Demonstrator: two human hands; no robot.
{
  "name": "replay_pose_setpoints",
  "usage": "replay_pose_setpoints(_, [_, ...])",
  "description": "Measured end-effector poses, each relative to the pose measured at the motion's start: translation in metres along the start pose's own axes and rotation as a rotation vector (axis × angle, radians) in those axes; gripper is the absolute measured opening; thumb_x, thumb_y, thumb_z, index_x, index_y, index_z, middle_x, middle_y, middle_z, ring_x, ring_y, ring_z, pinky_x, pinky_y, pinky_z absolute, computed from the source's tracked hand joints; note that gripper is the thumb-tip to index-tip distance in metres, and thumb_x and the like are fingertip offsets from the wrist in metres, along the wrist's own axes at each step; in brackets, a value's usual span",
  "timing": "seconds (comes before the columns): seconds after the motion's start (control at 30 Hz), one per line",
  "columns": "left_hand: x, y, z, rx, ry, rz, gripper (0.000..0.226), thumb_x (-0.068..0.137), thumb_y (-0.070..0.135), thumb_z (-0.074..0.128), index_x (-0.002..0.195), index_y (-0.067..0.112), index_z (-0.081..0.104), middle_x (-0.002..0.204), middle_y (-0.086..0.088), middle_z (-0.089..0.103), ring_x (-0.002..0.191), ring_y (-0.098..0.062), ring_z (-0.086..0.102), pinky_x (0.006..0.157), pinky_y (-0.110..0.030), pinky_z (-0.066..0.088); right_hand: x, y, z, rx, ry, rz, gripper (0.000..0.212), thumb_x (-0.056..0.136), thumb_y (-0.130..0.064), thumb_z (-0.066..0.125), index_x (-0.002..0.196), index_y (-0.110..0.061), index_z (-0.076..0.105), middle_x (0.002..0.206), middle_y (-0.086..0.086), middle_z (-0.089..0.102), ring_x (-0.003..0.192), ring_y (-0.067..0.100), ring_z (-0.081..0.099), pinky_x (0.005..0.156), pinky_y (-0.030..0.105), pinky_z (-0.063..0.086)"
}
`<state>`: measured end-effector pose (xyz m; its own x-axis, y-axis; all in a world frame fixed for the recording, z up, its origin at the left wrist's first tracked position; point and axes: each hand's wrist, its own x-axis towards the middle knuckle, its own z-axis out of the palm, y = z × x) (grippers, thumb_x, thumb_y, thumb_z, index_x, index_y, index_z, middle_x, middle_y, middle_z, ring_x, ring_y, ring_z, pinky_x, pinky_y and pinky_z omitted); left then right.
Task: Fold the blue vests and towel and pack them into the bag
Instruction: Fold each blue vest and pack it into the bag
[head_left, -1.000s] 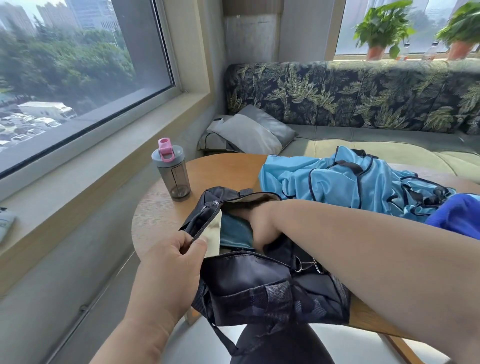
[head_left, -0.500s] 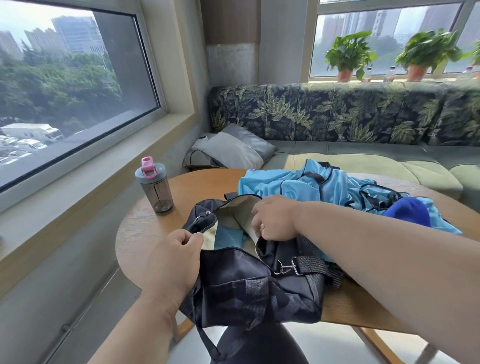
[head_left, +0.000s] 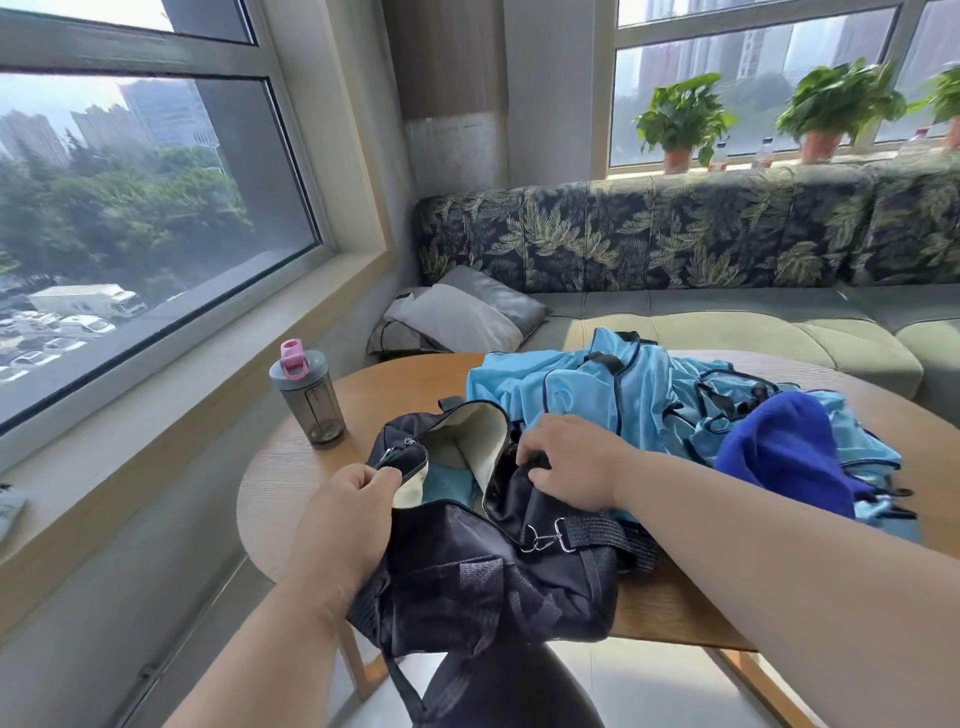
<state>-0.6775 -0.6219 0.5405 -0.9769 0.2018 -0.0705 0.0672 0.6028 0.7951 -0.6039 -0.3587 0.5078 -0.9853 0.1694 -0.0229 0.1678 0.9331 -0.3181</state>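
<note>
The dark bag (head_left: 498, 566) lay at the near edge of the round wooden tabletop (head_left: 291, 467), its lower part and a strap hanging over that edge. Its mouth stood open, showing a pale lining and a piece of light blue cloth already inside. The left hand (head_left: 348, 514) pinched the left rim of the opening between thumb and fingers, just beside the zip pull. The right hand (head_left: 571, 462) rested on the right rim of the opening, fingers curled down onto the dark fabric; whether they actually gripped it could not be told. A metal clip on a webbing strap lay just below that hand.

The blue vests (head_left: 613, 395) were heaped unfolded at the far side of the tabletop, touching the far side of the bag. The darker blue towel (head_left: 784, 452) lay bunched on top of the heap toward the right edge, apart from the bag.

A grey bottle (head_left: 309, 400) with a pink cap stood upright near the left edge of the tabletop, clear of the bag
</note>
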Motion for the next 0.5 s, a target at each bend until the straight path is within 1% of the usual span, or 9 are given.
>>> replay_pose_setpoints(0.07, [-0.006, 0.007, -0.003, 0.055, 0.062, 0.052, 0.018, 0.095, 0.038, 0.059, 0.084, 0.025, 0.066, 0.080, 0.002, 0.070, 0.082, -0.022, 0.065, 0.075, -0.042, 0.051, -0.012, 0.004, 0.002, 0.095, 0.045, 0.038, 0.022, 0.096, -0.034, 0.063, 0.117, -0.033, 0.069, 0.109, -0.010, 0.049, 0.112, 0.015, 0.051, 0.102, 0.034, 0.041])
replay_pose_setpoints(0.1, [-0.011, 0.012, -0.004, 0.108, 0.117, 0.111, 0.014, 0.094, 0.039, 0.060, 0.086, 0.028, 0.063, 0.081, 0.007, 0.068, 0.081, -0.017, 0.062, 0.072, -0.040, 0.048, -0.019, 0.006, 0.003, 0.147, 0.089, 0.071, 0.020, 0.096, -0.034, 0.064, 0.116, -0.033, 0.069, 0.109, -0.010, 0.050, 0.111, 0.015, 0.052, 0.100, 0.032, 0.041])
replay_pose_setpoints(0.17, [-0.025, 0.019, -0.004, 0.222, 0.200, 0.294, 0.013, 0.091, 0.042, 0.062, 0.085, 0.031, 0.058, 0.080, 0.011, 0.064, 0.076, -0.010, 0.058, 0.068, -0.036, 0.043, -0.035, 0.010, 0.006, 0.262, 0.200, 0.160, 0.019, 0.094, -0.036, 0.065, 0.113, -0.035, 0.068, 0.112, -0.009, 0.054, 0.110, 0.016, 0.056, 0.097, 0.031, 0.043])
replay_pose_setpoints(0.23, [-0.040, 0.021, 0.004, 0.330, 0.202, 0.513, 0.017, 0.088, 0.046, 0.063, 0.082, 0.032, 0.055, 0.077, 0.012, 0.058, 0.074, -0.009, 0.054, 0.065, -0.035, 0.040, -0.055, 0.015, 0.014, 0.349, 0.263, 0.275, 0.028, 0.092, -0.045, 0.066, 0.119, -0.037, 0.065, 0.120, -0.008, 0.055, 0.114, 0.016, 0.055, 0.099, 0.032, 0.043])
replay_pose_setpoints(0.27, [-0.046, 0.020, 0.011, 0.394, 0.183, 0.596, 0.018, 0.088, 0.047, 0.064, 0.082, 0.033, 0.055, 0.076, 0.013, 0.055, 0.074, -0.010, 0.053, 0.067, -0.033, 0.040, -0.064, 0.017, 0.018, 0.362, 0.261, 0.331, 0.035, 0.091, -0.050, 0.065, 0.124, -0.038, 0.062, 0.123, -0.008, 0.054, 0.118, 0.016, 0.054, 0.101, 0.033, 0.042])
replay_pose_setpoints(0.33, [-0.051, 0.014, 0.026, 0.505, 0.146, 0.686, 0.020, 0.088, 0.054, 0.061, 0.087, 0.034, 0.056, 0.080, 0.015, 0.052, 0.080, -0.012, 0.052, 0.074, -0.031, 0.043, -0.081, 0.025, 0.026, 0.349, 0.211, 0.443, 0.050, 0.088, -0.058, 0.063, 0.133, -0.039, 0.054, 0.127, -0.007, 0.054, 0.122, 0.017, 0.055, 0.105, 0.037, 0.042])
replay_pose_setpoints(0.4, [-0.051, 0.010, 0.037, 0.569, 0.144, 0.724, 0.029, 0.085, 0.062, 0.053, 0.091, 0.033, 0.059, 0.083, 0.015, 0.053, 0.083, -0.015, 0.053, 0.078, -0.034, 0.048, -0.090, 0.036, 0.034, 0.382, 0.139, 0.548, 0.055, 0.086, -0.064, 0.062, 0.134, -0.039, 0.051, 0.122, -0.007, 0.062, 0.117, 0.017, 0.060, 0.102, 0.035, 0.045])
replay_pose_setpoints(0.47, [-0.049, 0.007, 0.047, 0.608, 0.157, 0.743, 0.036, 0.083, 0.064, 0.046, 0.089, 0.031, 0.061, 0.081, 0.013, 0.053, 0.082, -0.018, 0.054, 0.077, -0.037, 0.050, -0.092, 0.039, 0.045, 0.547, 0.054, 0.605, 0.054, 0.087, -0.062, 0.066, 0.132, -0.036, 0.054, 0.111, -0.008, 0.070, 0.107, 0.014, 0.065, 0.100, 0.032, 0.048])
replay_pose_setpoints(0.5, [-0.049, 0.007, 0.052, 0.616, 0.161, 0.752, 0.037, 0.082, 0.064, 0.046, 0.088, 0.031, 0.061, 0.080, 0.012, 0.053, 0.080, -0.019, 0.054, 0.076, -0.038, 0.050, -0.092, 0.039, 0.051, 0.642, 0.029, 0.602, 0.055, 0.086, -0.061, 0.067, 0.133, -0.033, 0.057, 0.111, -0.009, 0.072, 0.107, 0.012, 0.066, 0.103, 0.033, 0.048])
